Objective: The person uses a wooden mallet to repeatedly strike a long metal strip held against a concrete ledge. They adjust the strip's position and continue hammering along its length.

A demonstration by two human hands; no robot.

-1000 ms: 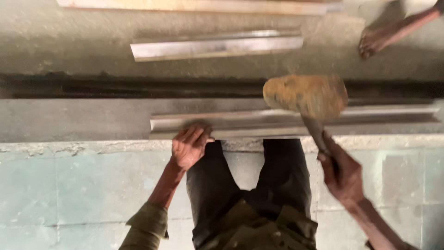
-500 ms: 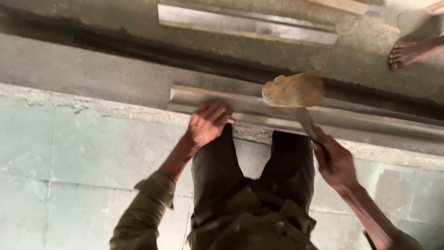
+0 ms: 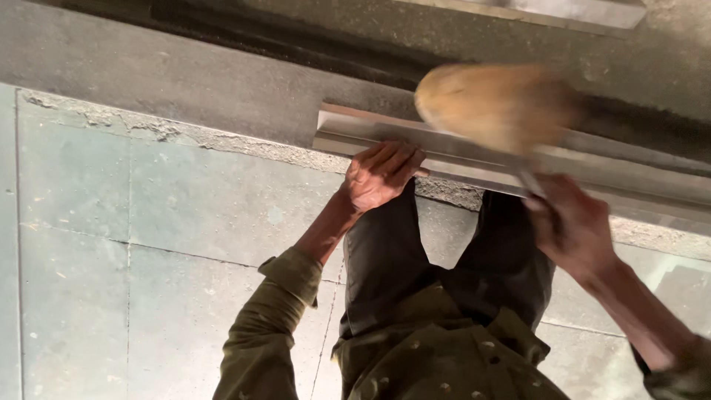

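The floor fills the lower left of the frame: big, smooth, grey-green stone tiles point(image 3: 148, 237) with thin lines between them. Above the tiles runs a rough, crumbly edge, and past it a band of plain grey concrete point(image 3: 185, 74) goes from the left edge up toward the top. A dark strip lies beyond that, near the top of the frame. On the concrete, in the middle and right of the frame, lies a long, shiny, silver metal bar with a folded angle shape point(image 3: 474, 167). Its long side runs from the middle of the frame to the right edge, sloping a little downward to the right. Its cut end points to the left, just above the left hand point(image 3: 381, 174). That hand lies on the bar near this end, fingers bent over it, pressing down on it. The right hand point(image 3: 570, 222), in the right middle of the frame, is blurry but closed around a thin handle. The handle leads up to a round, tan wooden mallet head point(image 3: 492, 104), also blurry, which hangs over the bar in the upper right. I cannot tell if it touches the bar. Another pale metal bar point(image 3: 563, 11) shows at the very top right. The person wears olive green sleeves point(image 3: 266, 326) and dark trousers point(image 3: 444, 252) at the bottom middle.
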